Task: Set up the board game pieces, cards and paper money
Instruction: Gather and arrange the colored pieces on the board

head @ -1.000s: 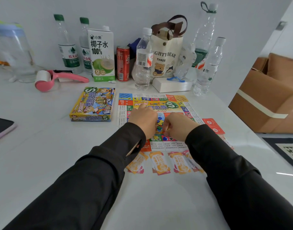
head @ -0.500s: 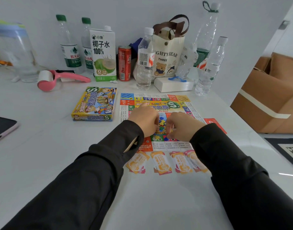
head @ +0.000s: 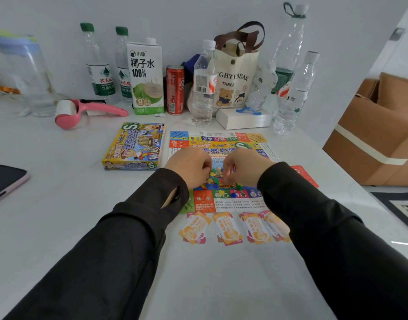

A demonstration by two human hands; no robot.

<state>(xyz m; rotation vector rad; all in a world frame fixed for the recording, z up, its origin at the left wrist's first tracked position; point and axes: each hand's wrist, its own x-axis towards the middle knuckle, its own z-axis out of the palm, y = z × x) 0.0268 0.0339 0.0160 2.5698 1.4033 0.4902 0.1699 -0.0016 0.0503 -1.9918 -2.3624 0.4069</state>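
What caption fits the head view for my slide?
Left hand and right hand, fingers curled, over small pieces on the board; paper money in front, box to its left.

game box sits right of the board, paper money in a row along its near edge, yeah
No: the head view shows the game box left of the board; the paper money does lie in a row along its near edge.

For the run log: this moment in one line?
left hand, right hand: curled over game pieces on board | grip: unclear | paper money: laid out
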